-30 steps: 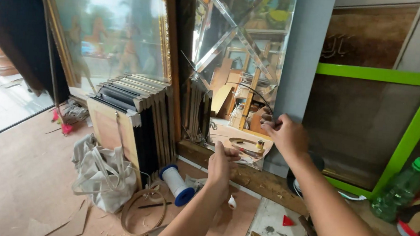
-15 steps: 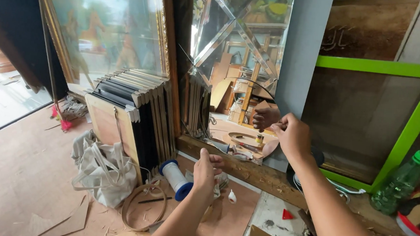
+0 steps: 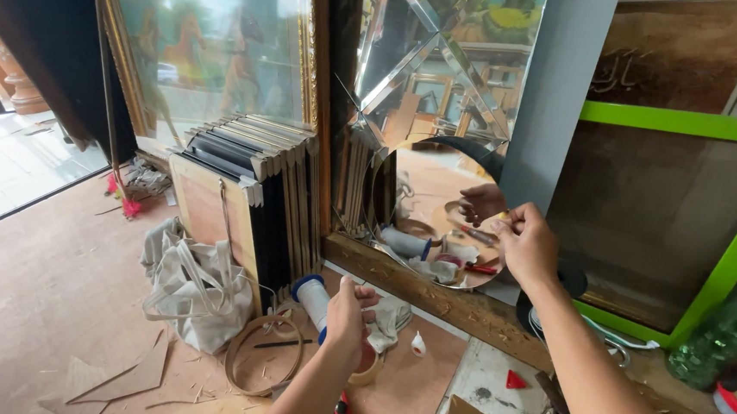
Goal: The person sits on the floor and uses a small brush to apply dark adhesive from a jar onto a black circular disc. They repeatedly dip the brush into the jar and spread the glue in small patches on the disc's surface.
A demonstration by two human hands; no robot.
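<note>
- far left, a large gilt-framed picture [image 3: 215,49] leans against the wall, its glass full of reflections.
- below it a stack of picture frames [image 3: 253,190] stands on edge on the floor, with a crumpled grey cloth bag [image 3: 190,285] slumped in front of it.
- a wooden hoop [image 3: 263,360] lies flat on the brown floor just right of the bag, and scraps of cardboard [image 3: 119,375] lie to its left.
- the left hand [image 3: 348,314] is low in the middle, fingers curled around a white roll with a blue end [image 3: 310,296]; the grip looks closed on it, and a roll of tape [image 3: 366,364] sits just beneath the wrist.
- a wooden beam [image 3: 440,303] runs along the foot of a big bevelled mirror [image 3: 431,56].
- a round mirror [image 3: 437,216] stands upright on that beam, leaning back against the bevelled mirror.
- the right hand [image 3: 528,248] pinches the round mirror's right edge, thumb and fingers closed on the rim.
- further right, a green-framed dark panel [image 3: 687,221] leans on the wall.
- a green plastic bottle [image 3: 727,331] stands at the far right edge.
</note>
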